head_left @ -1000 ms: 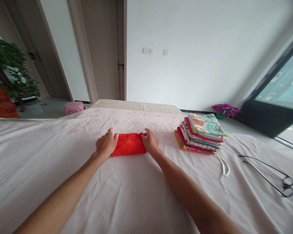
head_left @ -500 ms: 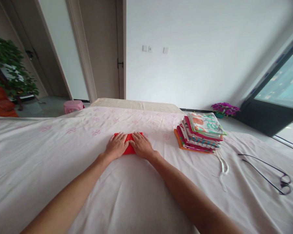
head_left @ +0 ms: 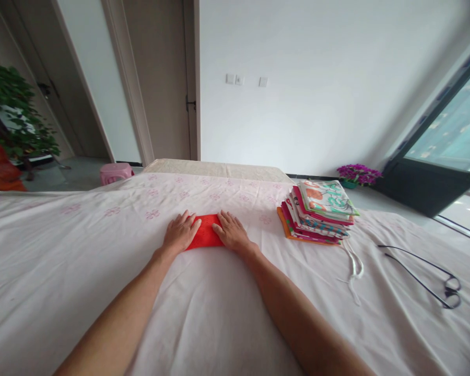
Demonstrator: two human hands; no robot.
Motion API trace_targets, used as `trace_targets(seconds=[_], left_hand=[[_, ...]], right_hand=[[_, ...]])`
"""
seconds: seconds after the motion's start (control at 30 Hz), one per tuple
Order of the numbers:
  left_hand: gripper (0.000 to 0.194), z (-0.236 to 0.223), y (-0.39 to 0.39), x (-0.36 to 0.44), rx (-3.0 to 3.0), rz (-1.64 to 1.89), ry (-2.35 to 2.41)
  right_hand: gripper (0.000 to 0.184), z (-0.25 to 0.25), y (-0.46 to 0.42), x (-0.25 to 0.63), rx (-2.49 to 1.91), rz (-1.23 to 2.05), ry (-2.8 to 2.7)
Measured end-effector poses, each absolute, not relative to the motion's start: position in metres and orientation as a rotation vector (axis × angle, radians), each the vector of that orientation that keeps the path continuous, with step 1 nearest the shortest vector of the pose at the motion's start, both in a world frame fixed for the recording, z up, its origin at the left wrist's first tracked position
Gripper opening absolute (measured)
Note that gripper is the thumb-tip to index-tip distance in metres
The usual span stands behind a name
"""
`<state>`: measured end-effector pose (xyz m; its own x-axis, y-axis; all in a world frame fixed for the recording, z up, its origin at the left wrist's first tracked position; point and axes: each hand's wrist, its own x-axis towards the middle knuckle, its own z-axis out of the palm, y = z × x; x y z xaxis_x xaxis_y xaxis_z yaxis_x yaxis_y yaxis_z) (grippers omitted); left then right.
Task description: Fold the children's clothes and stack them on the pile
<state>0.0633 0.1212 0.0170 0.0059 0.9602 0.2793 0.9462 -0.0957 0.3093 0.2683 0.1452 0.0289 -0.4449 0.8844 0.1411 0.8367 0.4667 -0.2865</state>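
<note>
The red cloth (head_left: 206, 233) lies folded on the bed (head_left: 62, 250), left of the fabric stack (head_left: 317, 211). I hold my left hand (head_left: 179, 234) and right hand (head_left: 231, 232) flat on it, fingers spread, gripping nothing. Uneven pressure could skew the fold or bunch the sheet.

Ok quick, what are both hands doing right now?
Left hand: open, flat on the red folded cloth.
Right hand: open, flat on it too.

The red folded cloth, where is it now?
In the head view, the red folded cloth lies mid-bed under the left hand and right hand, left of the fabric stack.
</note>
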Motion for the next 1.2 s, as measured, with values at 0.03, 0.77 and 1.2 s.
trace_targets(seconds=[0.03, 0.77, 1.2], left_hand=[[0.042, 0.016, 0.122, 0.062, 2.179, 0.641, 2.111], [0.051, 0.017, 0.127, 0.053, 1.786, 0.59, 2.5], [0.058, 0.022, 0.124, 0.053, 1.625, 0.809, 2.497]], right_hand=[[0.056, 0.028, 0.145, 0.27, -1.472, 0.226, -2.454], [0.053, 0.031, 0.145, 0.273, -1.551, 0.151, -2.559], [0.061, 0.03, 0.146, 0.273, -1.528, 0.245, -2.487]])
